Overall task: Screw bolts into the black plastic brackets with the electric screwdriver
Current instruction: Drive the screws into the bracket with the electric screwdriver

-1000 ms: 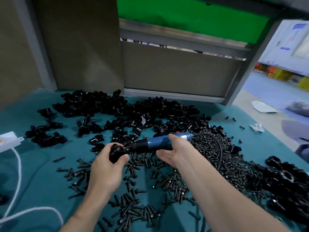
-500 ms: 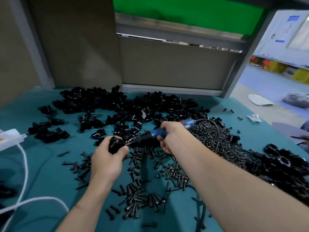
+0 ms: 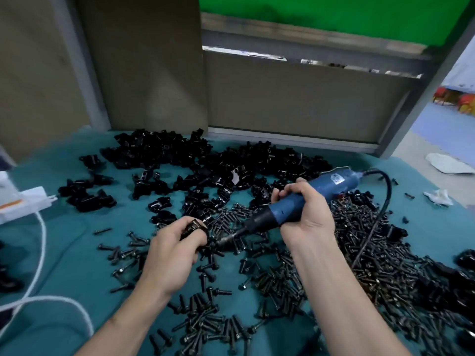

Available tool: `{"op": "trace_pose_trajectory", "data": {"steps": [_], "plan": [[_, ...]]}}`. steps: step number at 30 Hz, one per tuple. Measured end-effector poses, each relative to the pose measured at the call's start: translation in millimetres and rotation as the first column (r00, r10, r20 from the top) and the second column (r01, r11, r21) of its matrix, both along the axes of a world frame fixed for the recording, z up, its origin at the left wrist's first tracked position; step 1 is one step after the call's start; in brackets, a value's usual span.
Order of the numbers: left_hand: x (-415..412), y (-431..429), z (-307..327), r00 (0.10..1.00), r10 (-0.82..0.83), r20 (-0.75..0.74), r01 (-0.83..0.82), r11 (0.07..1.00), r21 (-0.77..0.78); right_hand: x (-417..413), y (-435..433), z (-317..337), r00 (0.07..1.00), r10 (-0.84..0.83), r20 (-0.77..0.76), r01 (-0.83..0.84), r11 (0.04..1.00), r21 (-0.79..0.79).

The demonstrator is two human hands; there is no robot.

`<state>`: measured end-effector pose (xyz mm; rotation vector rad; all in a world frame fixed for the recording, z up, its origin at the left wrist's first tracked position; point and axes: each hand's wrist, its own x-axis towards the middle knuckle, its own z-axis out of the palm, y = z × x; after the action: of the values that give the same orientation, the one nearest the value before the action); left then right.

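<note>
Right hand [image 3: 307, 219] grips electric screwdriver [image 3: 318, 191]; tip has left the bracket [image 3: 193, 226] pinched in left hand [image 3: 172, 253], now among bolts [image 3: 270, 281] at its four o'clock, apparently collecting another.

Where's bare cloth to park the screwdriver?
Best: teal cloth between the white cable and the loose bolts left of the left hand. Smaller gap between screwdriver cord and crumpled paper. Crowded: bracket pile behind, bolt heap right.

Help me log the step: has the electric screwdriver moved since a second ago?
Yes. The electric screwdriver has tipped down: its tip left the bracket in the left hand and now points at the loose bolts on the teal cloth.
</note>
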<state>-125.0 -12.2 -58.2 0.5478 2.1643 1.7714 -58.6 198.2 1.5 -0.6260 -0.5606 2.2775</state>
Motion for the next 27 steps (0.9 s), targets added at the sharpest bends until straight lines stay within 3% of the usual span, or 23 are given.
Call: {"op": "trace_pose_trajectory", "data": {"steps": [10,17,27], "plan": [[6,4,2,0.976,0.037,-0.216,-0.061,0.992,-0.107,-6,9,-7,0.991,-0.017,-0.129,0.008,0.997,-0.072],[6,7,-2,0.967,0.037,-0.252,-0.059,0.995,-0.079,-6,6,-11,0.992,-0.028,-0.121,0.019,0.997,-0.076],[5,4,-4,0.962,0.081,-0.261,-0.099,0.993,-0.058,-6,-11,-4,0.971,-0.058,-0.233,0.048,0.998,-0.048]]}}
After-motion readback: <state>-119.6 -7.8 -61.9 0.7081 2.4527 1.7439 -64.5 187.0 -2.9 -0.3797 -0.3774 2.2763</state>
